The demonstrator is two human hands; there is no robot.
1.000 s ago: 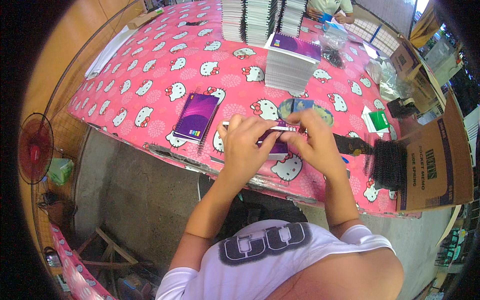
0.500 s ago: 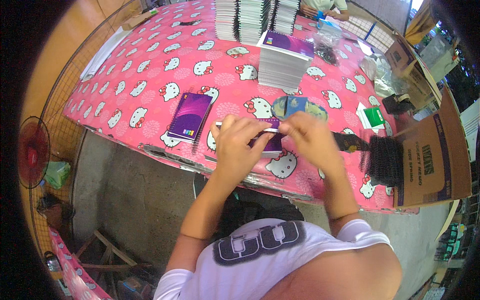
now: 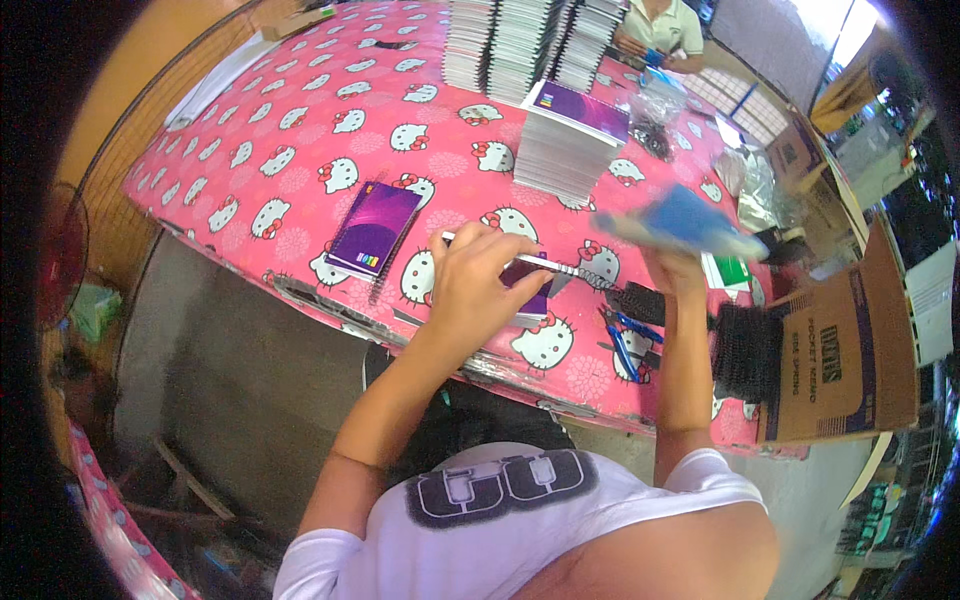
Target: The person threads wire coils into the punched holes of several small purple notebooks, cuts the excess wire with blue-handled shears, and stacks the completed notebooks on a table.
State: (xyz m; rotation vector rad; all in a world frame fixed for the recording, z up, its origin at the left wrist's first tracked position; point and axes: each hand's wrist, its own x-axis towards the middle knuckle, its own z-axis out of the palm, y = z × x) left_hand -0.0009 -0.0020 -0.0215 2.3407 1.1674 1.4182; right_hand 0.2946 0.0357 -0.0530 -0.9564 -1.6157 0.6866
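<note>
My left hand point(image 3: 478, 288) presses down on a small purple notebook point(image 3: 533, 300) at the front edge of the pink cartoon-cat tablecloth point(image 3: 300, 150). Its fingers rest by a thin metal spiral wire point(image 3: 560, 266) along the notebook's top edge. My right hand point(image 3: 676, 268) is lifted above the table to the right and grips a blue flat object point(image 3: 685, 220), which is blurred by motion. Blue-handled pliers point(image 3: 627, 342) lie just below that hand.
Another purple notebook point(image 3: 375, 228) lies left of my hands. A stack with a purple cover point(image 3: 572, 140) and taller stacks point(image 3: 520, 40) stand behind. Black spiral coils point(image 3: 745, 350) and a cardboard box point(image 3: 840, 360) are at the right. Another person point(image 3: 660, 22) sits across; a fan point(image 3: 60, 255) stands left.
Both hands were together on the notebook. My right hand has since left it, taken the blue object from the table and lifted it up to the right. My left hand stays on the notebook.
</note>
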